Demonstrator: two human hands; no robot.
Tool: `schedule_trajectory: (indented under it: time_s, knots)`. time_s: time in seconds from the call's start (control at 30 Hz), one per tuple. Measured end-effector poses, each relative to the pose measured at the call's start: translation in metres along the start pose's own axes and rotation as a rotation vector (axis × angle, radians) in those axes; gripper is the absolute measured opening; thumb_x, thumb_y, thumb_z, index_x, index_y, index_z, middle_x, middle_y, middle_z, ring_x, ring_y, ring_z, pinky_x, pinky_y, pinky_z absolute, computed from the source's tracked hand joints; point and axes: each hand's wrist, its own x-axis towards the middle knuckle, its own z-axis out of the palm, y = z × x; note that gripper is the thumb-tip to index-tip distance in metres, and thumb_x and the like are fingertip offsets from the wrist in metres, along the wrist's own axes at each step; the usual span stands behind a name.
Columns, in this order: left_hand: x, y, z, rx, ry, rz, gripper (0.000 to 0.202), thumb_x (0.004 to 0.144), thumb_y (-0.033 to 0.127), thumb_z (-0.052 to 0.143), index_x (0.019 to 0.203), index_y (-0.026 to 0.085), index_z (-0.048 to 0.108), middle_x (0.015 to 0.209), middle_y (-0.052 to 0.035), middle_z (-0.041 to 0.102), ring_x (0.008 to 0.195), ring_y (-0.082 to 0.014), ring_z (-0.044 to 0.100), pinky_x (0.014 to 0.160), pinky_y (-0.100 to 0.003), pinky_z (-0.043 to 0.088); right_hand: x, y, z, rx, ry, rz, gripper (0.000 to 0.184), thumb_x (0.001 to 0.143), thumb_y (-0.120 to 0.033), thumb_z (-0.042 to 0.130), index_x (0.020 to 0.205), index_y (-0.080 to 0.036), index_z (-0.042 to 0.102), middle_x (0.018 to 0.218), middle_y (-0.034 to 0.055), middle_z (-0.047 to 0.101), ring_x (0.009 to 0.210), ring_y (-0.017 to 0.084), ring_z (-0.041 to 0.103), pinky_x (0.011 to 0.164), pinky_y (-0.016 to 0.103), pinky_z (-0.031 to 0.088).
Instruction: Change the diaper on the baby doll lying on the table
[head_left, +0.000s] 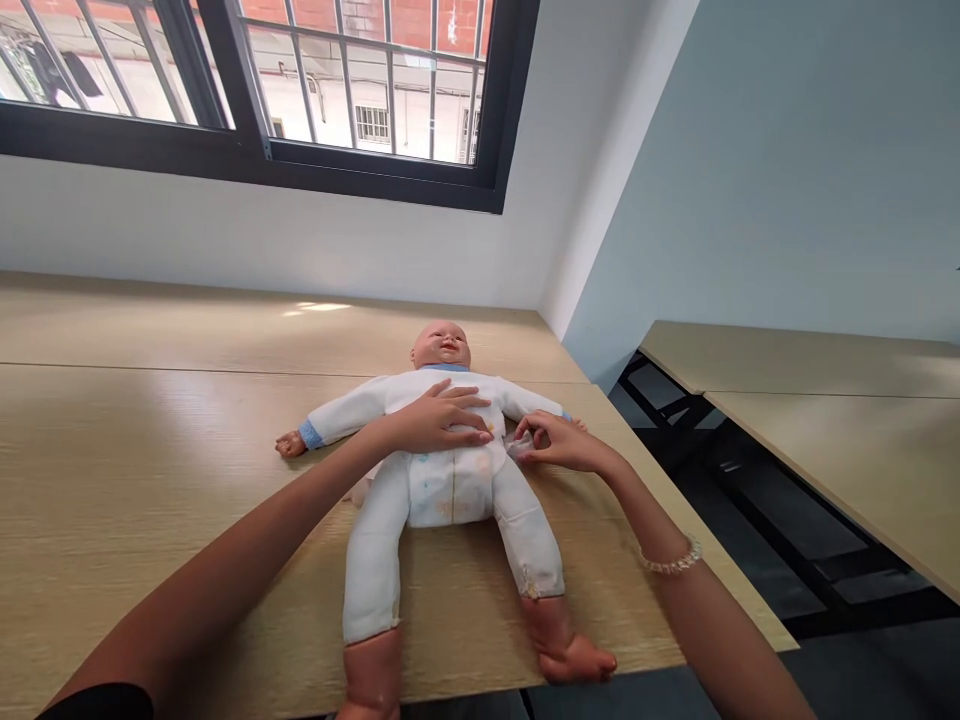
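Note:
A baby doll [409, 392] in a white suit with blue collar and cuffs lies on its back, its bare feet toward me. Around its hips is a white diaper [453, 490] with faint coloured prints. My left hand [436, 418] lies on the doll's belly with fingers spread, over the upper edge of the diaper. Beside the doll's hip on the right, my right hand [559, 440] pinches the thin, whitish side of the diaper [517, 446] between thumb and fingers. Beneath the doll's other hip, a bit of pale material [358, 492] sticks out.
The doll lies on a light wooden table [187, 560], near its right and front edges. Past a gap on the right stands another wooden table [825, 440] with a dark metal frame. A barred window [367, 95] is in the wall behind.

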Motion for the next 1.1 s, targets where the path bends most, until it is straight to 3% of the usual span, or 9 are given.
schedule_trajectory:
  time_s: [0.2, 0.37, 0.5, 0.63, 0.7, 0.83, 0.93, 1.0, 1.1]
  knots:
    - [-0.001, 0.001, 0.002, -0.019, 0.016, -0.003, 0.038, 0.099, 0.054, 0.038, 0.114, 0.036, 0.068, 0.15, 0.0018, 0.046, 0.147, -0.0237, 0.026, 0.119, -0.053, 0.004, 0.017, 0.004, 0.028, 0.195, 0.307, -0.07, 0.015, 0.079, -0.028, 0.058, 0.087, -0.016, 0.063, 0.084, 0.004, 0.067, 0.074, 0.017, 0.06, 0.069, 0.029, 0.047]
    - [-0.001, 0.0, 0.003, -0.022, 0.021, 0.0, 0.04, 0.099, 0.056, 0.036, 0.115, 0.037, 0.067, 0.151, 0.0025, 0.045, 0.147, -0.0228, 0.025, 0.119, -0.053, 0.003, 0.024, 0.003, 0.048, -0.09, 0.392, -0.037, 0.012, 0.079, -0.012, 0.054, 0.09, -0.017, 0.057, 0.087, 0.0048, 0.067, 0.083, 0.02, 0.062, 0.072, 0.028, 0.045]
    - [-0.002, 0.001, 0.002, -0.012, 0.015, -0.003, 0.04, 0.099, 0.056, 0.036, 0.115, 0.037, 0.067, 0.151, 0.0027, 0.045, 0.147, -0.0232, 0.025, 0.119, -0.053, 0.002, 0.016, -0.004, 0.03, -0.379, 0.461, 0.108, 0.014, 0.089, -0.015, 0.054, 0.101, -0.02, 0.058, 0.097, 0.0065, 0.07, 0.087, 0.023, 0.065, 0.069, 0.028, 0.043]
    - [-0.002, 0.002, 0.002, -0.011, 0.014, 0.0, 0.04, 0.099, 0.055, 0.036, 0.116, 0.036, 0.067, 0.15, 0.0026, 0.046, 0.147, -0.0244, 0.025, 0.119, -0.053, 0.003, 0.003, -0.005, -0.002, -0.37, 0.61, 0.268, 0.009, 0.095, -0.027, 0.051, 0.096, -0.02, 0.057, 0.085, 0.005, 0.07, 0.074, 0.021, 0.066, 0.066, 0.028, 0.044]
    - [-0.002, 0.001, 0.002, -0.012, 0.017, 0.002, 0.04, 0.099, 0.055, 0.036, 0.116, 0.036, 0.067, 0.15, 0.0026, 0.046, 0.146, -0.0243, 0.026, 0.119, -0.053, 0.003, 0.0, -0.003, -0.009, -0.209, 0.509, 0.362, 0.02, 0.097, -0.036, 0.05, 0.089, -0.019, 0.055, 0.077, 0.0053, 0.069, 0.062, 0.018, 0.064, 0.061, 0.027, 0.045]
    - [-0.002, -0.001, 0.003, -0.017, 0.021, 0.002, 0.041, 0.099, 0.056, 0.035, 0.117, 0.037, 0.067, 0.15, 0.0028, 0.045, 0.147, -0.0238, 0.025, 0.119, -0.053, 0.002, 0.0, 0.001, -0.001, 0.213, 0.101, 0.506, 0.039, 0.096, -0.055, 0.048, 0.092, -0.017, 0.052, 0.074, 0.0055, 0.067, 0.049, 0.014, 0.06, 0.045, 0.023, 0.044]
    - [-0.002, 0.0, 0.003, -0.02, 0.018, -0.004, 0.041, 0.099, 0.056, 0.035, 0.117, 0.037, 0.067, 0.151, 0.0026, 0.045, 0.147, -0.0238, 0.025, 0.119, -0.052, 0.002, 0.001, 0.004, 0.006, 0.308, -0.045, 0.426, 0.045, 0.085, -0.061, 0.062, 0.092, -0.017, 0.055, 0.072, 0.0023, 0.064, 0.052, 0.012, 0.059, 0.043, 0.02, 0.044]
    - [-0.002, 0.0, 0.002, -0.027, 0.014, -0.009, 0.041, 0.099, 0.056, 0.036, 0.117, 0.037, 0.067, 0.15, 0.0024, 0.046, 0.147, -0.024, 0.024, 0.119, -0.053, 0.001, 0.0, 0.004, 0.006, 0.307, -0.12, 0.343, 0.051, 0.076, -0.065, 0.069, 0.082, -0.016, 0.058, 0.066, 0.0002, 0.059, 0.053, 0.01, 0.054, 0.044, 0.019, 0.042]
    - [-0.003, 0.001, 0.001, -0.04, 0.018, -0.004, 0.039, 0.098, 0.056, 0.038, 0.116, 0.037, 0.067, 0.149, 0.0022, 0.047, 0.147, -0.0247, 0.024, 0.119, -0.053, 0.001, -0.003, 0.003, -0.003, 0.28, -0.13, 0.275, 0.053, 0.072, -0.067, 0.07, 0.069, -0.016, 0.058, 0.065, -0.0002, 0.057, 0.059, 0.01, 0.051, 0.052, 0.02, 0.043]
